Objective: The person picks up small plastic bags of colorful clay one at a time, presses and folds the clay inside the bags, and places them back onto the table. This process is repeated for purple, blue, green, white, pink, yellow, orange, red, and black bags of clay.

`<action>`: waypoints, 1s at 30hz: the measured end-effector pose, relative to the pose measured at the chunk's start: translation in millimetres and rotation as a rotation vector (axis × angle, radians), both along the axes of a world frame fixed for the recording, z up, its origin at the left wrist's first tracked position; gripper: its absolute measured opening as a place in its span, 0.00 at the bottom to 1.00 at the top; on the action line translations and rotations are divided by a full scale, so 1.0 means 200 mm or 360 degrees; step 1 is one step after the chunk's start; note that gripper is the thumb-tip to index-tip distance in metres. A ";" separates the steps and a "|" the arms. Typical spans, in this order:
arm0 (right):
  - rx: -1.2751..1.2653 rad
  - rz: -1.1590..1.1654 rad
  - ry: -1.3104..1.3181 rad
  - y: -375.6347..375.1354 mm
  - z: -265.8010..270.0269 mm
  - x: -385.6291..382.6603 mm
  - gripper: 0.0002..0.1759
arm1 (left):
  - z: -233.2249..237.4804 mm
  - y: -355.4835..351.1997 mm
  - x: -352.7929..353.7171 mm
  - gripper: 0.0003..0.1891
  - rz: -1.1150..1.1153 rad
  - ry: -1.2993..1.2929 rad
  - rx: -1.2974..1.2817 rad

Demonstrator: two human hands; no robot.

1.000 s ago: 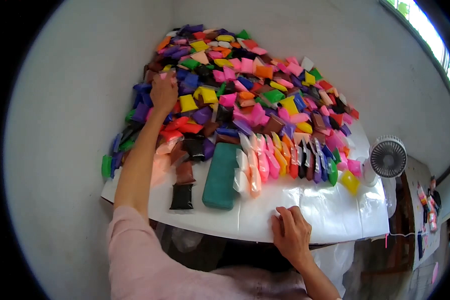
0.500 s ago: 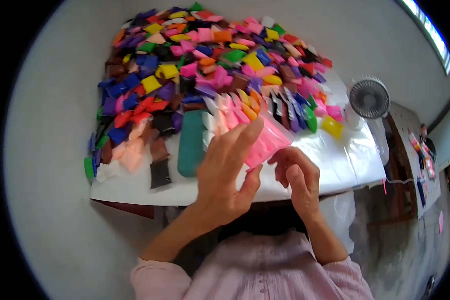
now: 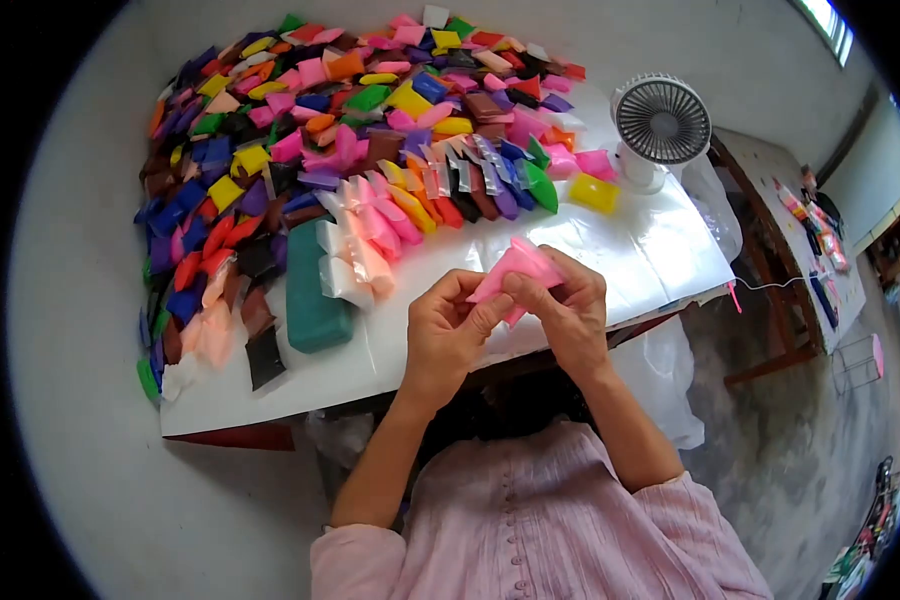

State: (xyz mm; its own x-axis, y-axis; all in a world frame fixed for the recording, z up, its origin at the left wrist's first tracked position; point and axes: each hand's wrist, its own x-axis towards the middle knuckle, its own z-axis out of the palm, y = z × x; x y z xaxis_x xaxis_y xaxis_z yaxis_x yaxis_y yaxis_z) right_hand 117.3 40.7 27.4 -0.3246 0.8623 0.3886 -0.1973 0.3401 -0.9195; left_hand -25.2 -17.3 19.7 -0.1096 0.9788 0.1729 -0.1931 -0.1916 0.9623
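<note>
A pink plastic bag [image 3: 520, 267] is pinched between both hands in front of the table edge, its upper part bunched or folded. My left hand [image 3: 448, 330] closes on its left side with thumb and fingers. On the other side, my right hand [image 3: 567, 312] grips it, the thumb pressed near the middle. What is inside the bag cannot be made out. Just beyond, a row of small packets [image 3: 407, 208] runs from white through peach, pink, yellow, red and black to green. A dark green block [image 3: 315, 290] lies against the row's left end.
A large heap of coloured packets [image 3: 300, 120] covers the back and left of the white-topped table [image 3: 590, 275]. A white fan [image 3: 662, 125] stands at the right end near a yellow packet [image 3: 594, 193]. Another table [image 3: 770, 180] stands farther right. Clear plastic [image 3: 660, 380] hangs below the edge.
My hands have come together on the pink bag, which was spread out and is now bunched up. The left fingers, raised before, are now closed on it. The view has shifted.
</note>
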 end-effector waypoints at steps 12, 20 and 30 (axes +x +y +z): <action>0.0132 -0.0071 -0.0283 0.09 -0.01 0.03 0.10 | -0.05 0.00 0.03 0.09 0.0023 -0.0086 0.0053; 0.0179 -0.0086 -0.0316 0.09 0.02 0.00 0.12 | -0.04 0.00 0.02 0.08 0.0022 -0.0055 0.0025; -0.0085 0.0069 -0.0279 0.13 0.02 0.01 0.17 | -0.06 0.02 0.00 0.07 0.0181 -0.0229 0.0003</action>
